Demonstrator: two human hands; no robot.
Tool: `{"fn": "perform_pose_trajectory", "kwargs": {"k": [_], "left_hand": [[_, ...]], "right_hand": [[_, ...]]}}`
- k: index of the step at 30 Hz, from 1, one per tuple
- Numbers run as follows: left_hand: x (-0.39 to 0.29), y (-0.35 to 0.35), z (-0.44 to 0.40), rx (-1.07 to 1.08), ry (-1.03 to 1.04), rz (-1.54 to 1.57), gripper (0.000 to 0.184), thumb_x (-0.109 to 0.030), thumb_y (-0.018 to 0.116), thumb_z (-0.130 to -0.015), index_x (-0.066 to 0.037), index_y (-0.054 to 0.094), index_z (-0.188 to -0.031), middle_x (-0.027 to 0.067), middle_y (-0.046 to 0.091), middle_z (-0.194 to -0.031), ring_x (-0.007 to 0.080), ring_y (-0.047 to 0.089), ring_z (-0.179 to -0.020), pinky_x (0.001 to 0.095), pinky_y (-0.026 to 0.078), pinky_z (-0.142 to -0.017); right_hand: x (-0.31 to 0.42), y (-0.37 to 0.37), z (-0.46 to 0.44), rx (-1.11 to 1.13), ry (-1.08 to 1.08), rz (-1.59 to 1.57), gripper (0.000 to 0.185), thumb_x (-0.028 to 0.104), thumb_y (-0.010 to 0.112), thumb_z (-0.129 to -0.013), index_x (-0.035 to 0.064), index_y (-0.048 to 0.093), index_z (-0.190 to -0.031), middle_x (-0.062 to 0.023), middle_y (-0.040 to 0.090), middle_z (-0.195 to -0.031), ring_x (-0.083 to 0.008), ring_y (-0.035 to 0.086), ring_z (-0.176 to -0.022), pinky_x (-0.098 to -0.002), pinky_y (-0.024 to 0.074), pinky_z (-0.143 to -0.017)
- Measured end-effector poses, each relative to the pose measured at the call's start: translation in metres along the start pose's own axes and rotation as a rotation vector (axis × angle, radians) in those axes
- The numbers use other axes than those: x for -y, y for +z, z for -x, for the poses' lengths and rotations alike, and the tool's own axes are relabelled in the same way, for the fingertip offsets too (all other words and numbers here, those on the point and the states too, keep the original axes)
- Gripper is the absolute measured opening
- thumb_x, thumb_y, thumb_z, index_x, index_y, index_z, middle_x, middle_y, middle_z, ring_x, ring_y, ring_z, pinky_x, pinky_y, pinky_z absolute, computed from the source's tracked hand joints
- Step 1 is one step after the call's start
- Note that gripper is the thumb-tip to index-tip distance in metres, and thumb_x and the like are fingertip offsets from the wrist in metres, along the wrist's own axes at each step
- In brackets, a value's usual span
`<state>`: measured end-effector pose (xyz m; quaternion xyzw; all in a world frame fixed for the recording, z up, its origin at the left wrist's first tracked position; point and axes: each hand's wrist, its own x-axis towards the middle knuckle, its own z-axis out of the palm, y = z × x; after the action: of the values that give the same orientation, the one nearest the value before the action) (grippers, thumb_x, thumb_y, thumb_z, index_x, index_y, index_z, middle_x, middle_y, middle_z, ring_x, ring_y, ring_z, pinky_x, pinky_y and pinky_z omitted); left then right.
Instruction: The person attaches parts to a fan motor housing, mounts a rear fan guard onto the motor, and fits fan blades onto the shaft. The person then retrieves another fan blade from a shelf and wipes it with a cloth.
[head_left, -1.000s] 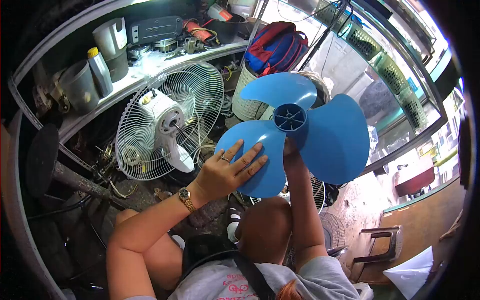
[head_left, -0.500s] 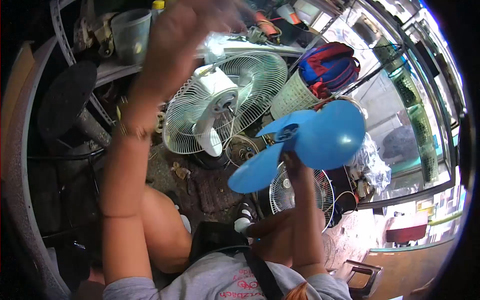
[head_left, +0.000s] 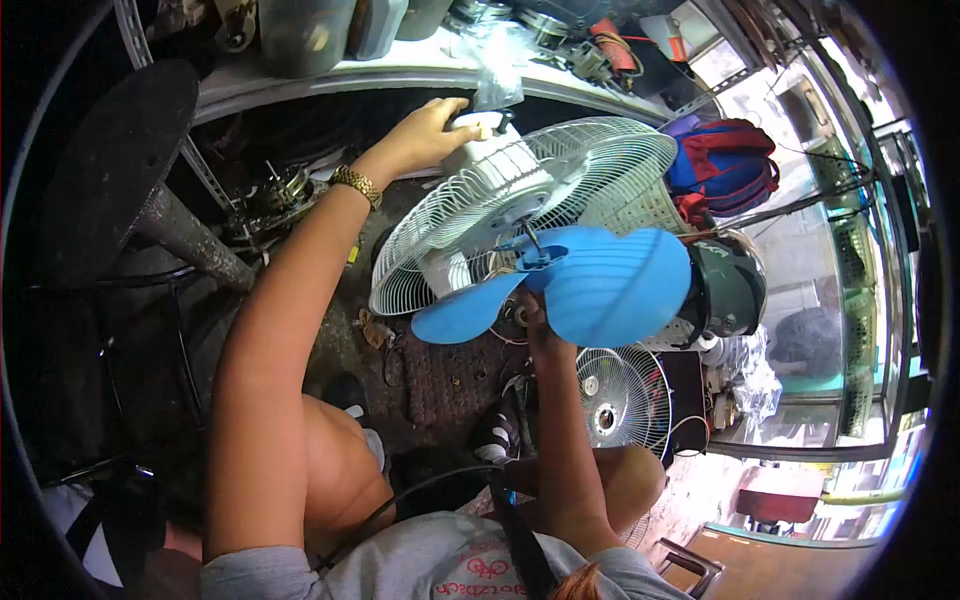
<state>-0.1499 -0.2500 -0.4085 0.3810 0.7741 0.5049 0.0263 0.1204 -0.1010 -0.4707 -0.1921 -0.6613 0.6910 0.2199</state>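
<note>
Toward the far left, a dark round stool [head_left: 120, 175] is leaning over the floor. To its right, the left grip [head_left: 432, 136], below a gold watch [head_left: 357, 186], is grasping the top of the motor housing [head_left: 500, 163]. That housing, boxy and white with a black knob on top, is sitting inside the tilted white wire guard [head_left: 625, 150], whose thin ribs are fanning outward. From its middle a metal shaft [head_left: 534, 237] is pointing at the blue fan blade [head_left: 622, 290]; whether it is entering the hub, I cannot tell. The blade is facing the guard, showing smooth, bright blue plastic, broad rounded leaves and faint curved lines across the largest. Under the hub, the right grip [head_left: 535, 310] is clasping the blade, its fingers partly hidden. Farther right, a second fan [head_left: 622, 400] is lying below the blade, while a dark helmet [head_left: 730, 285] is resting just beside the blade and a red-and-blue backpack [head_left: 725, 165] is sitting above it.
</note>
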Motion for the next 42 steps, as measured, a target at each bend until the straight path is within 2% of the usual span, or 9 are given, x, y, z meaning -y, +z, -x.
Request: {"fn": "perform_pose_trajectory", "kwargs": {"k": [6, 8, 12, 14, 18, 23, 24, 31, 42], "left_hand": [[0.002, 0.005, -0.004, 0.057, -0.047, 0.099, 0.06, -0.037, 0.057, -0.082, 0.004, 0.044, -0.124, 0.0223, 0.048, -0.124, 0.0296, 0.048, -0.114, 0.034, 0.037, -0.096], [0.002, 0.006, -0.006, 0.041, -0.061, 0.087, 0.057, -0.032, 0.058, -0.083, 0.004, 0.044, -0.125, 0.0208, 0.048, -0.125, 0.027, 0.048, -0.114, 0.0325, 0.037, -0.095], [0.006, 0.012, -0.008, 0.037, -0.096, 0.102, 0.056, -0.031, 0.059, -0.082, 0.004, 0.045, -0.124, 0.0213, 0.051, -0.122, 0.027, 0.052, -0.11, 0.0325, 0.039, -0.093], [0.007, 0.016, -0.008, 0.0, -0.079, 0.106, 0.058, -0.034, 0.061, -0.078, 0.005, 0.048, -0.12, 0.0231, 0.053, -0.117, 0.031, 0.053, -0.108, 0.0349, 0.041, -0.091], [0.01, 0.02, -0.009, -0.028, -0.051, 0.088, 0.057, -0.031, 0.063, -0.076, 0.005, 0.049, -0.119, 0.0228, 0.054, -0.115, 0.0308, 0.055, -0.105, 0.0352, 0.042, -0.089], [0.017, 0.027, -0.012, -0.006, -0.1, 0.194, 0.059, -0.03, 0.063, -0.077, 0.004, 0.045, -0.121, 0.0226, 0.056, -0.11, 0.0287, 0.057, -0.1, 0.0335, 0.044, -0.086], [0.017, 0.028, -0.012, 0.024, -0.119, 0.232, 0.06, -0.03, 0.064, -0.078, 0.004, 0.043, -0.122, 0.0225, 0.057, -0.109, 0.0275, 0.058, -0.098, 0.0326, 0.045, -0.084], [0.015, 0.028, -0.014, 0.028, -0.08, 0.29, 0.062, -0.027, 0.067, -0.076, 0.005, 0.042, -0.121, 0.021, 0.058, -0.107, 0.0209, 0.059, -0.095, 0.0304, 0.046, -0.082], [-0.001, 0.025, -0.016, 0.069, -0.037, 0.095, 0.063, -0.035, 0.063, -0.08, 0.001, 0.04, -0.126, 0.0214, 0.051, -0.119, 0.027, 0.051, -0.111, 0.0343, 0.04, -0.092]], "right_hand": [[-0.004, -0.007, -0.008, -0.044, -0.091, 0.418, 0.052, 0.025, 0.056, -0.086, 0.0063, 0.035, -0.13, -0.0117, 0.041, -0.131, -0.0293, 0.038, -0.121, -0.0431, 0.0334, -0.101], [0.014, 0.003, -0.005, -0.086, -0.069, 0.945, 0.056, 0.027, 0.06, -0.084, 0.0043, 0.038, -0.129, -0.0133, 0.041, -0.131, -0.0298, 0.036, -0.122, -0.0419, 0.0282, -0.103], [-0.009, -0.013, -0.005, -0.077, -0.139, 0.293, 0.056, 0.028, 0.062, -0.082, 0.0029, 0.041, -0.127, -0.0146, 0.041, -0.131, -0.0299, 0.035, -0.123, -0.0408, 0.0238, -0.104], [0.004, -0.002, -0.006, -0.12, -0.058, 1.154, 0.058, 0.029, 0.063, -0.082, 0.003, 0.04, -0.128, -0.015, 0.041, -0.132, -0.0309, 0.035, -0.123, -0.0411, 0.0226, -0.105], [-0.006, -0.007, -0.013, -0.161, -0.128, 1.168, 0.059, 0.026, 0.065, -0.08, 0.0042, 0.039, -0.128, -0.0134, 0.043, -0.129, -0.0275, 0.036, -0.122, -0.041, 0.0313, -0.1], [0.017, 0.015, -0.01, -0.196, -0.115, -0.014, 0.056, 0.008, 0.066, -0.078, 0.0047, 0.033, -0.123, -0.0102, 0.049, -0.108, -0.0202, 0.052, -0.101, -0.0334, 0.0483, -0.083], [0.022, 0.022, -0.014, -0.218, -0.153, -0.113, 0.049, 0.002, 0.07, -0.072, 0.0031, 0.038, -0.11, -0.0086, 0.054, -0.098, -0.014, 0.054, -0.089, -0.0243, 0.0488, -0.069], [0.036, 0.042, -0.03, -0.167, -0.133, 0.071, 0.045, 0.001, 0.072, -0.069, -0.001, 0.043, -0.103, -0.0088, 0.056, -0.092, -0.0141, 0.056, -0.079, -0.0237, 0.0467, -0.07], [0.041, 0.045, -0.028, -0.281, -0.299, 0.456, 0.062, 0.01, 0.081, -0.057, -0.002, 0.045, -0.106, -0.0169, 0.059, -0.093, -0.0241, 0.06, -0.085, -0.0338, 0.0473, -0.074]]}}
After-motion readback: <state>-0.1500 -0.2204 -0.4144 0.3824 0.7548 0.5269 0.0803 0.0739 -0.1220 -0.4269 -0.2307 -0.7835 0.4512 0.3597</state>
